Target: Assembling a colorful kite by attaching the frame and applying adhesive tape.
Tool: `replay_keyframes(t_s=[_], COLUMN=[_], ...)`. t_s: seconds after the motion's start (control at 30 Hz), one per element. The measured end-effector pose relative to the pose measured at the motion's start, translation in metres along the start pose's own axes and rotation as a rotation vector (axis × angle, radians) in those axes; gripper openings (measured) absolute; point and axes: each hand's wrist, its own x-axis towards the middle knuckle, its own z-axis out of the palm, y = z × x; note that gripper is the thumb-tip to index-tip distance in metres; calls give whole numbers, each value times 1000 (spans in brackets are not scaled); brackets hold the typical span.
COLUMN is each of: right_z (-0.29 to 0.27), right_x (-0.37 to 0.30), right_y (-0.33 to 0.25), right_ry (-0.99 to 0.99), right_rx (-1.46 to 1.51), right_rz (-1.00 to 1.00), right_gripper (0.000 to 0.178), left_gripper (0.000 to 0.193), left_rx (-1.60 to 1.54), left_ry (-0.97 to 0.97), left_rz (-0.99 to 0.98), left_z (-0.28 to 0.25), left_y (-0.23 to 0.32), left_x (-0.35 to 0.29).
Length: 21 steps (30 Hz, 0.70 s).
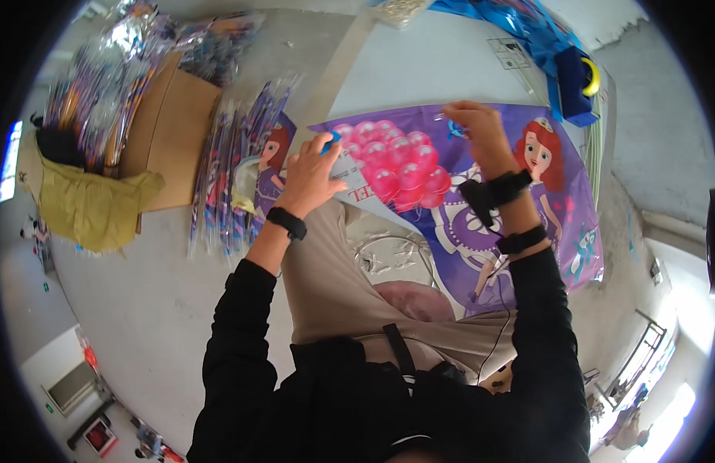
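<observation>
A purple printed sheet [492, 119] with pink balloons and a cartoon princess lies spread before me, its outline like a kite's. At its left corner is my left hand [311, 174], thumb held away from the fingers. A small blue piece [332, 142] sits at those fingertips; whether it is worn or loose I cannot tell. Over the sheet's upper middle, my right hand [481, 135] has its fingers pinched together. Another small blue piece [455, 130] shows at them, its kind unclear. Both wrists wear black straps.
Left of me stand a cardboard box [172, 131], bundles of clear-wrapped printed packages [226, 170] and a yellow-green cloth [95, 201]. A dark blue box [575, 85] with a yellow curved piece is at upper right, beside thin pale rods [596, 154]. Small clear-wrapped bits [384, 258] lie between my legs.
</observation>
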Motion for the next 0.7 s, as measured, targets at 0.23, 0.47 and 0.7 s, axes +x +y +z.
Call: replay_keyframes(t_s=[0.23, 0.47, 0.7], right_z=[121, 159, 180], right_x=[12, 28, 42], right_y=[42, 43, 48], right_ry=[-91, -178, -172], right_rx=[-191, -697, -960], right_rz=[116, 12, -6], right_gripper=[15, 22, 25], left_gripper=[74, 63, 74], left_rx=[-23, -23, 14], left_ry=[32, 78, 50], left_rz=[-44, -69, -75], left_z=[1, 3, 5], left_y=[1, 1, 0], left_x=[-2, -3, -4])
